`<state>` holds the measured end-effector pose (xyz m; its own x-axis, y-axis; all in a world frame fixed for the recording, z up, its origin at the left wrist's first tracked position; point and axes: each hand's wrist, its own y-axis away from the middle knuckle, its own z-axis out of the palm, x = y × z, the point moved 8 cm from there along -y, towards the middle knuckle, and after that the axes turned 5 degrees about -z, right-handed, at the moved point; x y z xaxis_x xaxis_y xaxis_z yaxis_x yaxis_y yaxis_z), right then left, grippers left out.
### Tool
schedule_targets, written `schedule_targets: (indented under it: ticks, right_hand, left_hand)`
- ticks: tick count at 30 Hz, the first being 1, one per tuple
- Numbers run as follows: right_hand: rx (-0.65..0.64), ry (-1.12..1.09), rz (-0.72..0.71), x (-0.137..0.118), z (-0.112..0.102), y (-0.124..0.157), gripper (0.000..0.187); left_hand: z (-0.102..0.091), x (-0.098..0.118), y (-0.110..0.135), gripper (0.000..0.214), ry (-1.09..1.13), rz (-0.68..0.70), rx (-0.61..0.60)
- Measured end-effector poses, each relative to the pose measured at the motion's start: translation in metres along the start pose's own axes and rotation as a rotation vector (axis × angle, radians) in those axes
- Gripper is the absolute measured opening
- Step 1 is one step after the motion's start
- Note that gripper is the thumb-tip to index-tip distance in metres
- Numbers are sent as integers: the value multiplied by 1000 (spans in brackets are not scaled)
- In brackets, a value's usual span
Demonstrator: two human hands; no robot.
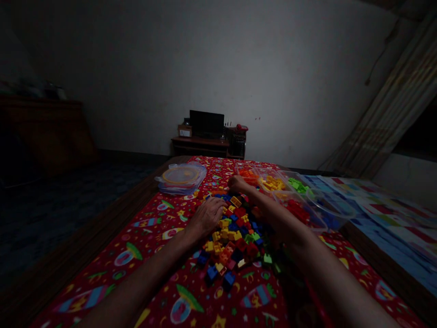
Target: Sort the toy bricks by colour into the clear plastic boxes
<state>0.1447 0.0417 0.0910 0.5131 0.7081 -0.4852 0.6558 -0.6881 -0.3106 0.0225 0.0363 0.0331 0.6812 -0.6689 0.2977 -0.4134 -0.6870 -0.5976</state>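
A heap of small plastic bricks [235, 237] in yellow, red, blue, green and orange lies on a red patterned cloth [160, 282]. My left hand [207, 214] rests palm down at the heap's left edge, fingers spread onto the bricks. My right hand [238, 183] reaches to the heap's far end, next to the clear boxes, fingers curled; what they hold is hidden in the dim light.
Several clear boxes of sorted bricks stand at the right: orange [248, 175], yellow [272, 183], green [298, 185], red [297, 210]. A stack of clear lids [180, 177] lies far left. A low cabinet with a dark screen [206, 124] stands by the wall.
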Motion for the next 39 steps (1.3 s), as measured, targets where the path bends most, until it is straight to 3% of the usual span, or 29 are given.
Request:
schedule_targets:
  ticks: [4, 6, 10, 14, 19, 25, 29, 32, 36, 39]
  right_hand:
    - [185, -239, 6, -9, -25, 61, 47]
    - [196, -298, 35, -6, -35, 73, 50]
    - [161, -292, 83, 9, -49, 52, 44]
    - [30, -239, 218, 39, -41, 19, 30]
    - [-125, -86, 179, 51, -29, 10, 44]
    - [-182, 49, 165, 53, -28, 8, 51]
    - [-173, 24, 138, 47, -30, 12, 48]
    - [-167, -30, 67, 35, -28, 17, 57]
    - [-227, -43, -10, 17, -9, 18, 71]
    - [-272, -35, -97, 3, 8, 16, 76]
  left_hand:
    - [0, 0, 0, 32, 7, 0, -8]
    - [0, 0, 0, 33, 8, -4, -19]
    - [1, -3, -1, 35, 12, -6, -27]
    - [1, -4, -3, 36, 1, 12, -15]
    - [-1, -2, -4, 37, -10, 12, -34]
    - [-2, -2, -3, 35, 4, -15, -50]
    - [-3, -2, -4, 36, 28, -26, -60]
    - [-10, 2, -10, 35, 80, -38, -32]
    - [-21, 20, -17, 30, 132, -66, 57]
    - [-12, 36, -18, 25, 135, -84, -29]
